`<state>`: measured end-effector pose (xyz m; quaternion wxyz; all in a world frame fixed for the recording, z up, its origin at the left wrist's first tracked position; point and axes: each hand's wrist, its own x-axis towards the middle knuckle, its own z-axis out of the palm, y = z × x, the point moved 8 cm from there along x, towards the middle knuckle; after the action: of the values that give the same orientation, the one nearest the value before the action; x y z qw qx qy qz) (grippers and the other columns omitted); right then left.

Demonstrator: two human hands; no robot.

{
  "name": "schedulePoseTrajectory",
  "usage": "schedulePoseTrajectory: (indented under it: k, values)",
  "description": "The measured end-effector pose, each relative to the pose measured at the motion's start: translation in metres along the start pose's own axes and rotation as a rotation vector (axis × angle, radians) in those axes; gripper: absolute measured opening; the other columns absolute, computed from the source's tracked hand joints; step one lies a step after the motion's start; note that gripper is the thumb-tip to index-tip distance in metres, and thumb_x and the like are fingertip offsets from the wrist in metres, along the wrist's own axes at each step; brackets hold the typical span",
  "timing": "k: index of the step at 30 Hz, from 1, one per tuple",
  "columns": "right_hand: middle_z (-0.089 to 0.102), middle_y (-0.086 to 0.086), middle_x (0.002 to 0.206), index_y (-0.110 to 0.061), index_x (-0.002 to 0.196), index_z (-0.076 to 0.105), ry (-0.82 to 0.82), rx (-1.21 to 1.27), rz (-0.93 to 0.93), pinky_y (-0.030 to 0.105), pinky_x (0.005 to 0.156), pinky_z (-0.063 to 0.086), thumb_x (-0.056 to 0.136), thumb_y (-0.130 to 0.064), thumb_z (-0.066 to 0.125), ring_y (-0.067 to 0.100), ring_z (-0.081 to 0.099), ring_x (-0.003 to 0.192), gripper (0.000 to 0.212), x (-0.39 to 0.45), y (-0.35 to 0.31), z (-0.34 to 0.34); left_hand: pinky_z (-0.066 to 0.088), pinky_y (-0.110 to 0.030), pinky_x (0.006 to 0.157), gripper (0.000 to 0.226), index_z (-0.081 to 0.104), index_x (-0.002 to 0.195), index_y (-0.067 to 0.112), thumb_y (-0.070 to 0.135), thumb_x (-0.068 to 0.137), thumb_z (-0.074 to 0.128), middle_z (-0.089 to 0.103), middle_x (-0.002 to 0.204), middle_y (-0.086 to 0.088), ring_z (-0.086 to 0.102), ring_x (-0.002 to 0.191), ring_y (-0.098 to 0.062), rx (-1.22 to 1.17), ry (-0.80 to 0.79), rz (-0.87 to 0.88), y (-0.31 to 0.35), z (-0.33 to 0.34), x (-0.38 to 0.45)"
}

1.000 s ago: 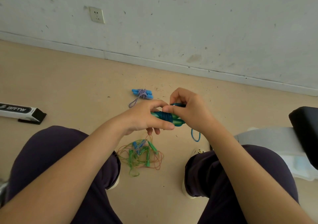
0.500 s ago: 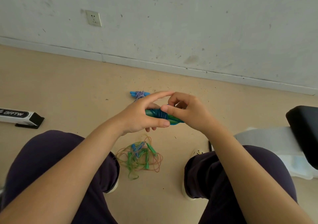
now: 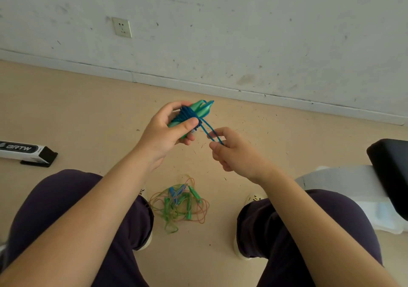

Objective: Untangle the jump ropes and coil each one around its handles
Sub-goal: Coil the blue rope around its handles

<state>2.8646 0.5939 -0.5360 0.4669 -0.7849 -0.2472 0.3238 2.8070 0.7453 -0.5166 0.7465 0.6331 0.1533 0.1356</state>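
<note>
While two hands (image 3: 163, 132) (image 3: 234, 152) work (one rope (image 3: 187, 114) coiled), tangle (image 3: 178, 205) below

Head-worn view, forward and downward

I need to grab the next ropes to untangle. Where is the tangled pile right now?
In the head view, the tangled pile of ropes lies on the floor between the person's knees, below the left hand and right hand.
</note>
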Motion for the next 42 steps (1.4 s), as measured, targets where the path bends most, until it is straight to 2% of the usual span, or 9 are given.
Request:
schedulePoseTrajectory:
  k: [3, 8, 11, 16, 22, 31, 35, 40, 42]
  values:
    - [0.045, -0.011, 0.059, -0.022, 0.1, 0.062, 0.026, -0.147, -0.073, 0.018, 0.05, 0.037, 0.102, -0.032, 0.045, 0.001, 0.042, 0.047, 0.02, -0.003, -0.015, 0.0, 0.052, -0.028, 0.058, 0.03, 0.061, 0.116, 0.021, 0.006, 0.091, 0.069, 0.069, 0.101, -0.005, 0.064, 0.062, -0.02, 0.033, 0.04, 0.012, 0.0, -0.005, 0.001]
    - [0.044, -0.015, 0.053, -0.025, 0.075, 0.055, 0.107, -0.224, -0.152, 0.024, 0.057, 0.033, 0.103, -0.029, 0.045, 0.003, 0.039, 0.05, 0.029, -0.004, -0.023, -0.006, 0.052, -0.027, 0.056, 0.031, 0.061, 0.117, 0.02, 0.009, 0.09, 0.071, 0.07, 0.097, -0.003, 0.064, 0.061, -0.021, 0.093, 0.1, 0.032, 0.0, -0.01, 0.001]
    - [0.047, -0.023, 0.049, -0.022, 0.074, 0.056, 0.102, -0.262, -0.137, 0.023, 0.058, 0.033, 0.103, -0.028, 0.044, 0.003, 0.04, 0.052, 0.031, -0.005, -0.021, -0.006, 0.051, -0.028, 0.055, 0.032, 0.061, 0.119, 0.018, 0.011, 0.09, 0.072, 0.07, 0.097, -0.003, 0.065, 0.061, -0.021, 0.126, 0.139, 0.032, -0.003, -0.012, 0.002]
    - [0.043, -0.012, 0.054, -0.014, 0.08, 0.064, 0.168, -0.324, -0.165, 0.014, 0.05, 0.031, 0.101, -0.026, 0.049, -0.001, 0.043, 0.049, 0.029, -0.01, -0.03, -0.013, 0.049, -0.023, 0.052, 0.033, 0.06, 0.117, 0.022, 0.014, 0.088, 0.073, 0.068, 0.105, 0.0, 0.066, 0.057, -0.015, 0.308, 0.196, 0.066, -0.007, -0.015, 0.005]
    - [0.042, -0.01, 0.049, -0.005, 0.073, 0.059, 0.181, -0.361, -0.298, 0.02, 0.049, 0.03, 0.099, -0.03, 0.054, 0.008, 0.039, 0.049, 0.037, -0.023, -0.045, -0.011, 0.045, -0.014, 0.051, 0.042, 0.056, 0.129, 0.028, 0.019, 0.09, 0.071, 0.063, 0.112, 0.003, 0.065, 0.055, -0.009, 0.52, 0.165, 0.1, -0.012, -0.012, 0.008]
    - [0.045, -0.016, 0.048, -0.007, 0.073, 0.063, 0.213, -0.324, -0.316, 0.018, 0.048, 0.029, 0.099, -0.025, 0.055, 0.008, 0.04, 0.047, 0.033, -0.022, -0.042, -0.013, 0.045, -0.014, 0.05, 0.034, 0.061, 0.122, 0.026, 0.016, 0.09, 0.071, 0.065, 0.108, 0.003, 0.064, 0.053, -0.009, 0.514, 0.233, 0.103, -0.009, -0.016, 0.009]
    - [0.045, -0.013, 0.049, -0.006, 0.074, 0.064, 0.266, -0.277, -0.341, 0.017, 0.049, 0.031, 0.097, -0.023, 0.059, 0.007, 0.042, 0.05, 0.028, -0.019, -0.038, -0.024, 0.049, -0.021, 0.052, 0.038, 0.063, 0.114, 0.033, 0.012, 0.086, 0.075, 0.068, 0.105, -0.001, 0.066, 0.057, -0.012, 0.599, -0.02, -0.011, -0.022, -0.001, 0.01]
    - [0.057, -0.006, 0.074, -0.024, 0.074, 0.06, 0.291, -0.326, -0.436, 0.015, 0.066, 0.038, 0.094, -0.016, 0.06, 0.005, 0.052, 0.073, 0.022, -0.016, -0.04, -0.029, 0.051, -0.025, 0.06, 0.042, 0.065, 0.114, 0.028, 0.006, 0.082, 0.078, 0.069, 0.096, -0.003, 0.068, 0.067, -0.019, 0.556, -0.434, -0.15, -0.033, 0.032, -0.009]
    - [0.06, 0.0, 0.076, -0.019, 0.075, 0.062, 0.294, -0.271, -0.381, 0.023, 0.068, 0.043, 0.096, -0.016, 0.058, 0.009, 0.053, 0.073, 0.022, -0.012, -0.035, -0.033, 0.051, -0.027, 0.063, 0.039, 0.064, 0.11, 0.028, 0.008, 0.081, 0.08, 0.069, 0.093, -0.004, 0.067, 0.07, -0.017, 0.469, -0.507, -0.157, -0.027, 0.04, -0.017]
